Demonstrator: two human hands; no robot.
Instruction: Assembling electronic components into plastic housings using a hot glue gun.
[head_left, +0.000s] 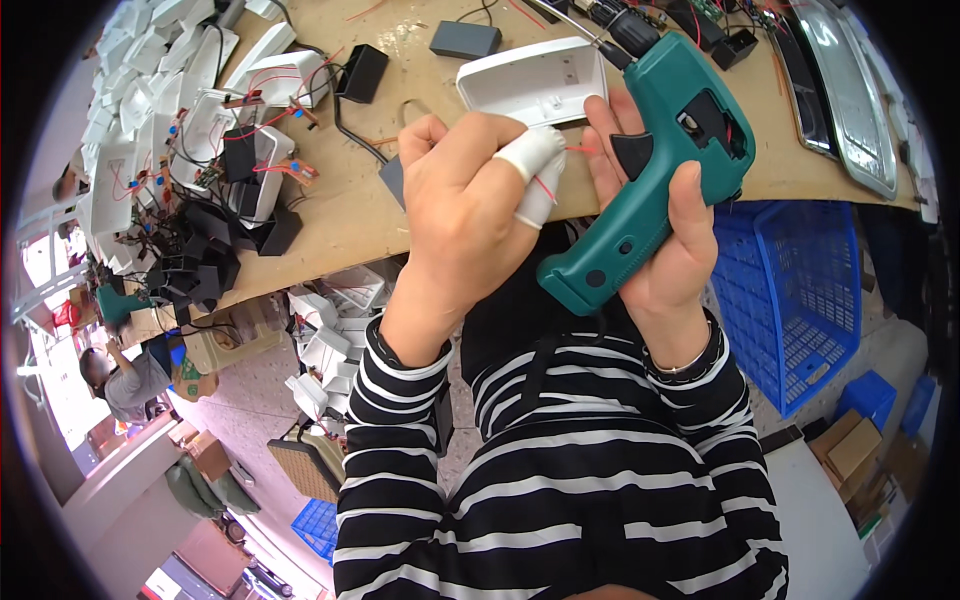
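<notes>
While I watch through the head camera, my right grip [668, 268] is wrapped around the handle of a green drill [690, 110], thumb along one side and fingers behind the trigger. My left grip [458, 212] is pinched narrow, with white covers on its fingertips and a thin red wire [545, 188] showing between them. Any lettering on the drill's side is too small for me to read; I can make out only dark round spots and a black-edged opening. If the cartons [846, 450] at lower right bear print, I cannot read it.

The tabletop [340, 205] ends beneath my hands, so the base of the drill's handle hangs out past its front edge, over the striped clothing. Just beyond my hands lies an open white shell [535, 85], its right rim near the drill's chuck. Tan wood separates my left grip from the heap of white housings [150, 60] at left, and more shows between the drill and a glossy panel [850, 90] at right. Below that stands a blue crate [735, 290].
</notes>
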